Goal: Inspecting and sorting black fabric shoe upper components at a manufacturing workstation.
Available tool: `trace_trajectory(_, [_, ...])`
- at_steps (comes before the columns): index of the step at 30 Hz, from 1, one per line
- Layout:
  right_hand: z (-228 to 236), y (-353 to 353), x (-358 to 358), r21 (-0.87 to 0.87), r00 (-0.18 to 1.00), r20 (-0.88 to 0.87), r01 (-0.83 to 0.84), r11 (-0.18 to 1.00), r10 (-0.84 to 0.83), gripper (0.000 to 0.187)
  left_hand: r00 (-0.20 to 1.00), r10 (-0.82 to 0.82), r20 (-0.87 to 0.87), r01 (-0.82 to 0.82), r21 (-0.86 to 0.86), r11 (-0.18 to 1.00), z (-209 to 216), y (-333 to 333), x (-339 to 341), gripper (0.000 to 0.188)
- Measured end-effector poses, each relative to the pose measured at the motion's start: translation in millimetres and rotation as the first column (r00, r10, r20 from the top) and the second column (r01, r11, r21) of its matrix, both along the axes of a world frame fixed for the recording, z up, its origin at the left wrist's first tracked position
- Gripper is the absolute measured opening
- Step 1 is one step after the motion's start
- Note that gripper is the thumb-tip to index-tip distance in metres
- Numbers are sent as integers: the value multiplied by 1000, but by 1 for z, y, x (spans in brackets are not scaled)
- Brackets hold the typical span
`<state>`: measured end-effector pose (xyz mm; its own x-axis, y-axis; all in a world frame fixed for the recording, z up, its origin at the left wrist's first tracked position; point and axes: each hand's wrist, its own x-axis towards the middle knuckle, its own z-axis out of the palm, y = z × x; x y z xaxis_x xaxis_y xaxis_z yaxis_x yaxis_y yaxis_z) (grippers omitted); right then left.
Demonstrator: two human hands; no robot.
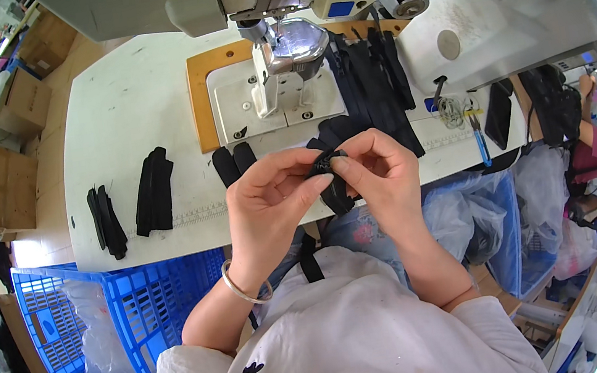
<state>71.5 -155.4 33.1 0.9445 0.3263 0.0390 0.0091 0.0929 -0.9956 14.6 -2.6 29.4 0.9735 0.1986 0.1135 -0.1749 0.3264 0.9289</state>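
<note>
Both my hands meet over the front edge of the white sewing table. Between them is a small piece of black fabric strip, folded or bunched. My left hand pinches it between thumb and forefinger. From the other side, my right hand pinches the same piece close by. Its lower end hangs below my fingertips; the fingers hide much of the rest. Just beyond my hands lie more black strips, and a longer bundle of black strips stretches back beside the sewing machine.
Two small piles of black strips lie at the table's left. On the right are blue-handled snips, coiled cord and a dark flat object. A blue crate stands lower left; plastic bags lie lower right. Another person is far right.
</note>
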Motion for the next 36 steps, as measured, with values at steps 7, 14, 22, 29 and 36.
trace_trajectory(7, [0,6,4,34,999,-39,-23,999,24,14,996,62,-59,-56,98,994,0,3,1,24])
trace_trajectory(14, [0,6,9,39,996,-70,-54,998,56,14,995,60,-78,-59,18,998,-1,6,6,24])
trace_trajectory(22, [3,6,13,87,990,-90,-98,991,105,15,994,68,-88,-69,-10,998,-3,6,8,23])
trace_trajectory(29, [4,6,11,99,985,-92,-133,986,143,15,994,86,-69,-90,-52,995,-2,2,6,21])
trace_trajectory(36, [-12,-6,9,-63,973,151,-169,984,177,22,990,109,-93,-116,-65,991,4,7,9,20])
